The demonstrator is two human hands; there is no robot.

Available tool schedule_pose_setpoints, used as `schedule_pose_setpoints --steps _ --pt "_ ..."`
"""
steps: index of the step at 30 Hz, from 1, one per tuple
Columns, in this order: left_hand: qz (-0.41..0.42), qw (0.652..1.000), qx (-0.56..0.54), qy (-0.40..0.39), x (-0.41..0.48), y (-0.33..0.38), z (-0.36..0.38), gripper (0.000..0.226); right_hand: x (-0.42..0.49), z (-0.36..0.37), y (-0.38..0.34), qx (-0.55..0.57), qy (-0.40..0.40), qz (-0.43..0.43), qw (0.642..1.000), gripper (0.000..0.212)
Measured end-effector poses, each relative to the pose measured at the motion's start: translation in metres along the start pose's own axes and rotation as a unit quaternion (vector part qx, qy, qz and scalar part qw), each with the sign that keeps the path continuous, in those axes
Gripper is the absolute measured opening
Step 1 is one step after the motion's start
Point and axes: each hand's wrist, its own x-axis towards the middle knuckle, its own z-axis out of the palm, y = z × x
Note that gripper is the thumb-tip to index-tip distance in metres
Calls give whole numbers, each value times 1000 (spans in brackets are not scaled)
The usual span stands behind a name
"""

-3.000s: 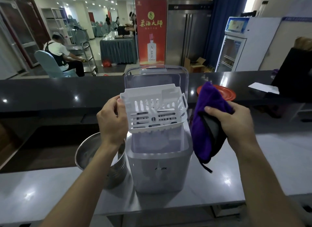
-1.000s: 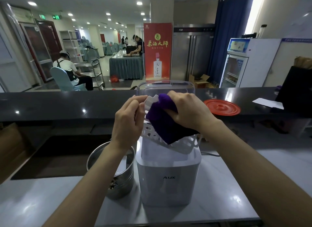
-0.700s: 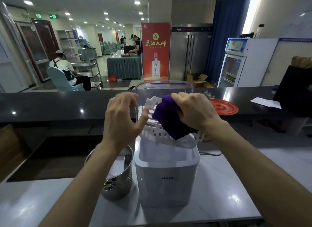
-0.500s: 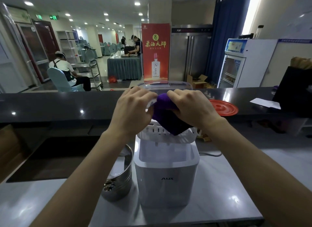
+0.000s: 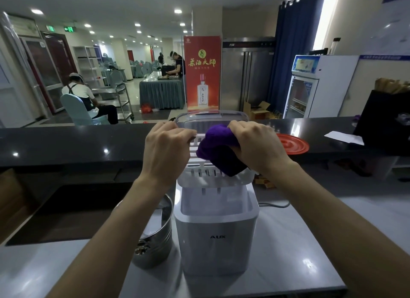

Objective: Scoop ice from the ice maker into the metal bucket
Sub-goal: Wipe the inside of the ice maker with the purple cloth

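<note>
One white basket is gripped by the left hand; one purple cloth is clutched against it by the right hand. One open ice maker is seen beneath both hands, one metal bucket below the left wrist.

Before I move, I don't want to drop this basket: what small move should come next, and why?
Probably lower the white basket straight down into the ice maker. It hangs roughly level just above the open top, with your left hand gripping its left rim and your right hand holding the purple cloth inside it.
</note>
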Motion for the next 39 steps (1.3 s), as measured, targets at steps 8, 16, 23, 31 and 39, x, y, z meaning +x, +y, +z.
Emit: schedule_pose_setpoints --steps 8,16,23,31,39 --pt "33 995 12 -88 6 7 -4 19 -2 6 10 -35 -26 -126 991 18" --pt "-74 994 26 -81 -8 -7 -8 23 -16 -5 11 459 206 239 830 16" --pt "-143 989 15 -44 -17 -14 -1 26 -25 -7 5 429 225 239 842 44" --pt "-127 991 -24 -31 -28 6 12 18 -9 12 -9 180 104 223 952 49" --pt "-76 995 15 -69 -9 21 10 28 -1 3 -4 63 98 100 988 23"
